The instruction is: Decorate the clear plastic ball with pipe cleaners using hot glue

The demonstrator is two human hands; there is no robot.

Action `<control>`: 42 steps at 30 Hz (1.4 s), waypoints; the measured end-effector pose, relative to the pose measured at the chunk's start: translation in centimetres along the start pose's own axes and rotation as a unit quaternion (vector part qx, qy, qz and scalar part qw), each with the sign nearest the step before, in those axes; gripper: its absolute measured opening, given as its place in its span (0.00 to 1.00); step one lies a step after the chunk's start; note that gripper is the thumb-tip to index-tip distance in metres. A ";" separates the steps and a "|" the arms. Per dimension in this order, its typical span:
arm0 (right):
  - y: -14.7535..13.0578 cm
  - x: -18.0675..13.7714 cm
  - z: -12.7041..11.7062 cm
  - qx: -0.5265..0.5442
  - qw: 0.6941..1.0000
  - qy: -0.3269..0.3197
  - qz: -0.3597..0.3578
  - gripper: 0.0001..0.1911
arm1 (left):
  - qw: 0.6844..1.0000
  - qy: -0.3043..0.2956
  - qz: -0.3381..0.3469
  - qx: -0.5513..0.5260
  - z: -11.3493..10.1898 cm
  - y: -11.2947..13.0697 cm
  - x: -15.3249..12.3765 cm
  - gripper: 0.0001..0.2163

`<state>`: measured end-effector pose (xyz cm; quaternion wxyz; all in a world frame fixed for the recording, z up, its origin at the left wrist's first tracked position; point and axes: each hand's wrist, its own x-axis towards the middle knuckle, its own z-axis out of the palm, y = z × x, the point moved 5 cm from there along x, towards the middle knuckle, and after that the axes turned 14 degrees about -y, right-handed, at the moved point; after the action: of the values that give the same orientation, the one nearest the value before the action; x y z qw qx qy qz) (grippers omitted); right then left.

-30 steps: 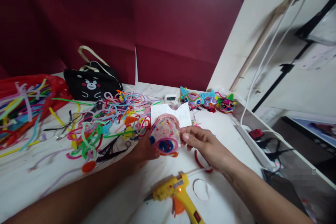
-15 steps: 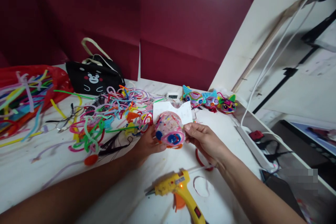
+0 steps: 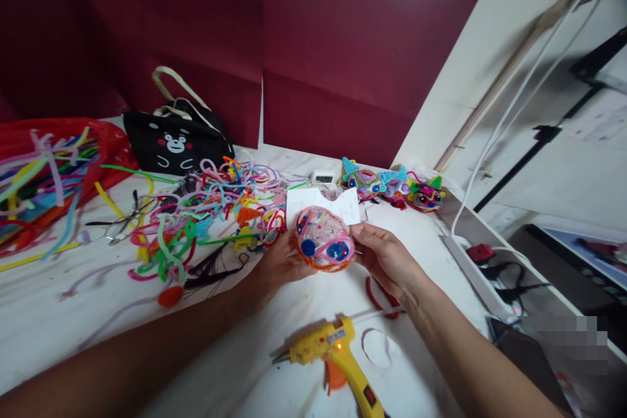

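Between both hands, the pipe-cleaner face (image 3: 324,246) sits gripped by left fingers (image 3: 290,249) and right fingers (image 3: 361,235).

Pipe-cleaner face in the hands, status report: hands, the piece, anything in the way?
Left hand and right hand both grip pipe-cleaner face. Its blue eyes toward camera. Glue gun lies nearer the person, apart from both hands.

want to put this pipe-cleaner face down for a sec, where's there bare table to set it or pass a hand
Bare table lies right of the pipe-cleaner face, between the right hand, the three finished faces and the power strip. Another lies near the left forearm, below the pipe-cleaner pile, few stray strands. Crowded: the pile and around the glue gun.
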<state>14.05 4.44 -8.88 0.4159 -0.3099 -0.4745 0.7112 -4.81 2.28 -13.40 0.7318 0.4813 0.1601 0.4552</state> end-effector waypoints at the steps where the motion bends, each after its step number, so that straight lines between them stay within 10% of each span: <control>1: 0.1 0.1 -0.3 0.005 1.000 0.003 -0.002 0.18 | 1.000 0.006 -0.007 0.013 -0.1 0.0 0.0 0.28; 21: 1.2 1.3 -2.4 0.052 0.998 0.017 -0.018 0.06 | 0.992 0.128 -0.005 -0.013 -1.4 -0.5 -0.1 0.19; 42: 0.9 1.3 -1.9 0.060 0.998 0.017 0.000 0.04 | 0.994 0.054 -0.052 -0.081 0.0 0.6 -0.2 0.10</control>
<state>14.78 6.16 -10.44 0.4419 -0.2968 -0.4241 0.7326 -5.20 2.18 -12.89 0.7814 0.3862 0.1870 0.4531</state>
